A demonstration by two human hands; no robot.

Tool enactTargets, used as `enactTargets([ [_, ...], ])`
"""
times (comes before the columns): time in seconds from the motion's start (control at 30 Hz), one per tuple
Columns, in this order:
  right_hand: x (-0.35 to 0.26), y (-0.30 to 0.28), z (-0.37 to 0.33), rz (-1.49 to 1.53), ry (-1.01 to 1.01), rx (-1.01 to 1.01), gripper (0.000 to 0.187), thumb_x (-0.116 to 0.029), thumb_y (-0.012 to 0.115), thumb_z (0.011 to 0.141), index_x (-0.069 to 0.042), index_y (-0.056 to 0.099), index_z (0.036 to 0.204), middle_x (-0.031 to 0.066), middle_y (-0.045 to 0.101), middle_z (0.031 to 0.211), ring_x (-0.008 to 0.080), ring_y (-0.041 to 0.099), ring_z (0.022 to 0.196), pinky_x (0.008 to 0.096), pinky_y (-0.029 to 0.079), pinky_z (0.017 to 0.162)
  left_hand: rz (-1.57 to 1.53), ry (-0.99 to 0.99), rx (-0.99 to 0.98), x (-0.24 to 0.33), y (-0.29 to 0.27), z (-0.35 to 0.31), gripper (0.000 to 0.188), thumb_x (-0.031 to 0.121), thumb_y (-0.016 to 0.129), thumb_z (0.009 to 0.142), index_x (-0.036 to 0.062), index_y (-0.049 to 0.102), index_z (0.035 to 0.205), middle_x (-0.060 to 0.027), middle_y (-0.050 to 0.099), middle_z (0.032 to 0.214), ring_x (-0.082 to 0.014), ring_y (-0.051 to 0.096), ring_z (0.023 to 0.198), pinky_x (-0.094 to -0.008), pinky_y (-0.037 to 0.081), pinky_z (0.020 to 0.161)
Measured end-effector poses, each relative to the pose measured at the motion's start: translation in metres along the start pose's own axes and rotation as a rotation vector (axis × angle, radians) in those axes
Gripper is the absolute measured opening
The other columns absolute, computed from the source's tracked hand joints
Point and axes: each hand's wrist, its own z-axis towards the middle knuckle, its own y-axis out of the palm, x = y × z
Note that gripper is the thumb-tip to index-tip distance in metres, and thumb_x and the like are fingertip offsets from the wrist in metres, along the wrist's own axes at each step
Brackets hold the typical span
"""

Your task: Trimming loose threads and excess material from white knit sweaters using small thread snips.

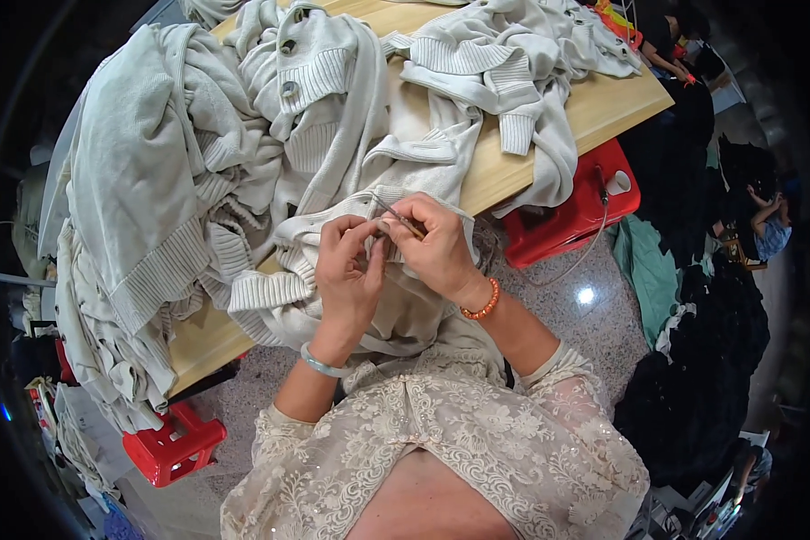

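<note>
Cream knit fabric, part of a cardigan point(301, 292), lies bunched at the table's near edge and hangs over my lap. My left hand point(346, 270) pinches its edge between thumb and fingers. Close beside it, my right hand point(436, 245) is closed around a thin, dark, pointed tool point(394, 213) with a brownish lower part. The tool's tip points up and left across the ribbed band of the garment. Its exact kind cannot be made out. Fingertips of both hands nearly meet, and they hide the spot on the fabric between them.
More cream cardigans point(139, 153) are heaped over the wooden table point(616, 108), some with dark buttons. A red stool point(567, 220) with a cable stands right; another red stool point(175, 445) is lower left. Dark cloth piles point(693, 378) and green fabric point(646, 270) lie right. People sit farther off.
</note>
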Motion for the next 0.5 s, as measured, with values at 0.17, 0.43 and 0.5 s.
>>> enactTargets([
  [0.17, -0.005, 0.000, -0.008, -0.132, -0.167, 0.029, 0.011, 0.000, 0.066, 0.080, 0.004, 0.057, 0.085, 0.0146, 0.059, 0.090, 0.0270, 0.061, 0.074, 0.0332, 0.049, 0.065, -0.081, -0.007, -0.009, -0.004, 0.003, -0.001, 0.027, -0.004, 0.068, 0.079, 0.0039, 0.066, 0.105, -0.0050, 0.055, 0.103, -0.0069, 0.048, 0.067, -0.0193, 0.041, 0.055],
  [0.43, 0.001, -0.002, -0.011, -0.108, -0.126, 0.012, 0.009, -0.002, 0.069, 0.082, 0.003, 0.063, 0.086, 0.0098, 0.059, 0.094, 0.0128, 0.059, 0.075, 0.0250, 0.047, 0.064, -0.189, -0.154, -0.091, -0.004, -0.003, 0.006, 0.017, 0.001, 0.069, 0.079, 0.0040, 0.069, 0.096, -0.0041, 0.054, 0.097, -0.0070, 0.049, 0.071, -0.0206, 0.040, 0.055],
  [0.5, 0.001, -0.004, -0.010, -0.111, -0.117, 0.009, 0.008, -0.002, 0.068, 0.083, 0.003, 0.063, 0.086, 0.0097, 0.059, 0.094, 0.0126, 0.058, 0.075, 0.0251, 0.047, 0.064, -0.200, -0.175, -0.123, -0.006, -0.004, 0.008, 0.017, 0.001, 0.069, 0.079, 0.0039, 0.069, 0.095, -0.0044, 0.054, 0.097, -0.0070, 0.049, 0.070, -0.0206, 0.040, 0.054],
])
